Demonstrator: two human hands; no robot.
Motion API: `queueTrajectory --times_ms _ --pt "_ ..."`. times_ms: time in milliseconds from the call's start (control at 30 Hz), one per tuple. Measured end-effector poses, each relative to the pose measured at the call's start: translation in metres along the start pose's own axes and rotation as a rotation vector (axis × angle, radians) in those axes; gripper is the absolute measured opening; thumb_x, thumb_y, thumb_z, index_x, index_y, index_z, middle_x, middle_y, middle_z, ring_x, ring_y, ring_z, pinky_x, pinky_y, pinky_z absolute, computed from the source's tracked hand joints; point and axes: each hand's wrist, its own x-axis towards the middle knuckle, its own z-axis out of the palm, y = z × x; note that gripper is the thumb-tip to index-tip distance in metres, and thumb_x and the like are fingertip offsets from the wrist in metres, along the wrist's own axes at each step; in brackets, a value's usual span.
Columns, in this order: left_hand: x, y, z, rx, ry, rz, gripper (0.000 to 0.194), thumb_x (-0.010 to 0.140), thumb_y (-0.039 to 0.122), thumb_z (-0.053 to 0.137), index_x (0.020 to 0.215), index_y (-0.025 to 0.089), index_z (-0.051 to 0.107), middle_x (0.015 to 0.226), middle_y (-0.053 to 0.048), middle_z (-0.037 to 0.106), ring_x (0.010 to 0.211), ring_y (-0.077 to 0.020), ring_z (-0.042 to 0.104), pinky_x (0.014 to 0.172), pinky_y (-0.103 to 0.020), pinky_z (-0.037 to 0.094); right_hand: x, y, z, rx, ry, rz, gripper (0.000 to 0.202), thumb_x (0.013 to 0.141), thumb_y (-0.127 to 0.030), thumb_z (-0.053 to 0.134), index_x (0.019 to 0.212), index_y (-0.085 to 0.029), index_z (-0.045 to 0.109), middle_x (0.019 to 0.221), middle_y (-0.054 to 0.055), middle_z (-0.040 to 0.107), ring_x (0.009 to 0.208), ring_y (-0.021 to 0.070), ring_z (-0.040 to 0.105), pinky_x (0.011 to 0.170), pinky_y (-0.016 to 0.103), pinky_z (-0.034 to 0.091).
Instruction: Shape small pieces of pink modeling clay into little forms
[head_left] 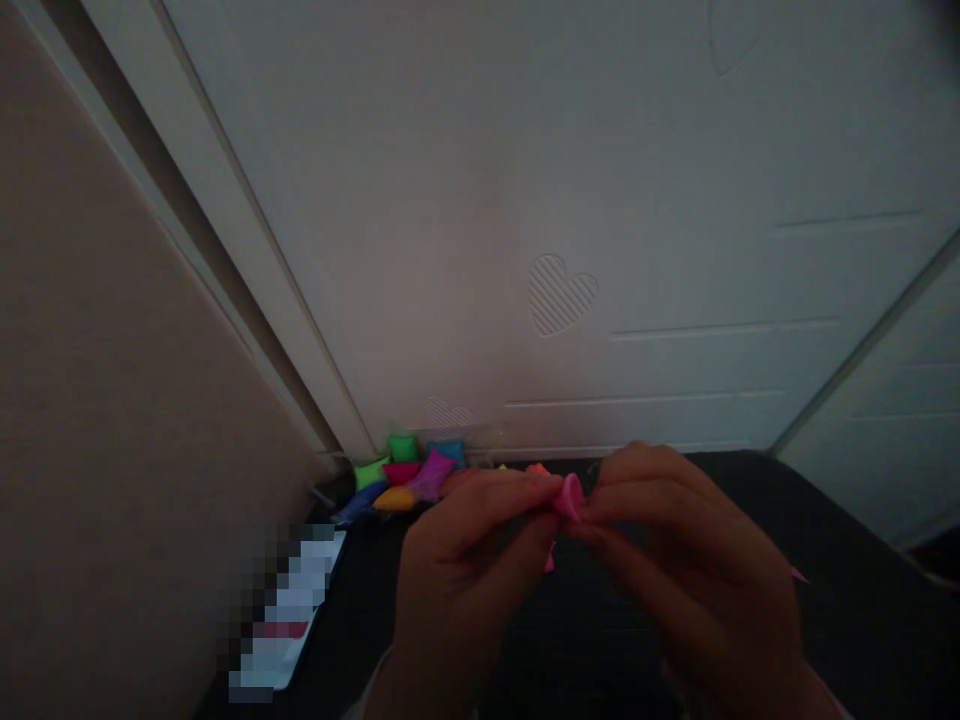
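We see two bare hands, the left hand [465, 560] and the right hand [697, 570], with no gloves on them and no rings or watch that we can make out in the dim light. The fingers are slender and the nails look short and plain. At the left wrist we catch a pale edge of what may be a light sleeve cuff [375, 680]; a similar pale edge shows at the right wrist. The picture is too dark and blurred for finer detail.

Left hand [457, 560] and right hand [690, 560] pinching pink paper piece [570, 497], colourful folded pieces [409, 473] behind
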Motion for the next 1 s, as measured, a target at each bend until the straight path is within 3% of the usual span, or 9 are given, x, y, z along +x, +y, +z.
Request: queueTrajectory --times_ms 167,367,600,767,867,1000 --pt "0.001 0.001 0.000 -0.051 0.084 -0.042 0.022 0.065 0.009 0.073 0.076 0.027 0.076 0.077 -0.001 0.073 0.073 -0.0157 0.065 0.063 -0.021 0.052 0.001 0.000 0.001 0.001 -0.007 -0.012 0.021 0.077 -0.013 0.064 0.097 -0.022 0.061 0.081 0.001 0.062 0.072 0.0129 0.059 0.062 0.024 0.051" --pt "0.000 0.002 0.007 -0.145 0.134 -0.133 0.019 0.065 0.009 0.071 0.072 0.026 0.076 0.073 0.000 0.072 0.067 -0.0129 0.063 0.058 -0.017 0.051 0.003 0.001 0.003 -0.113 0.047 -0.108 0.023 0.076 -0.008 0.062 0.095 -0.022 0.063 0.077 0.001 0.063 0.067 0.0125 0.059 0.058 0.024 0.051" --pt "0.004 -0.008 0.004 -0.390 -0.030 -0.270 0.014 0.064 0.021 0.076 0.076 0.026 0.076 0.071 0.000 0.070 0.056 -0.0095 0.058 0.048 -0.017 0.047 -0.001 0.002 0.004 -0.261 0.074 -0.183 0.027 0.075 -0.007 0.063 0.098 -0.021 0.061 0.075 0.001 0.065 0.064 0.0136 0.057 0.058 0.029 0.049" --pt "0.007 -0.007 0.008 -0.545 -0.006 -0.399 0.011 0.056 0.023 0.081 0.065 0.022 0.075 0.061 0.002 0.065 0.055 -0.0083 0.054 0.051 -0.018 0.043 -0.001 -0.002 0.004 -0.315 0.073 -0.195 0.025 0.074 -0.007 0.063 0.095 -0.020 0.064 0.070 0.000 0.066 0.059 0.0123 0.056 0.057 0.028 0.050" --pt "0.008 -0.006 0.008 -0.556 -0.020 -0.411 0.010 0.056 0.024 0.081 0.064 0.022 0.075 0.064 0.000 0.066 0.062 -0.0104 0.056 0.057 -0.020 0.044 0.001 -0.005 0.005 -0.325 0.074 -0.191 0.022 0.074 -0.008 0.062 0.092 -0.020 0.065 0.068 0.000 0.066 0.058 0.0120 0.057 0.056 0.027 0.050" --pt "0.007 -0.005 0.006 -0.592 -0.032 -0.424 0.010 0.056 0.022 0.080 0.063 0.021 0.074 0.065 0.000 0.067 0.060 -0.0097 0.056 0.052 -0.018 0.043 0.004 -0.008 0.004 -0.303 0.067 -0.191 0.018 0.074 -0.007 0.062 0.087 -0.019 0.066 0.065 0.000 0.066 0.055 0.0113 0.055 0.054 0.025 0.049"
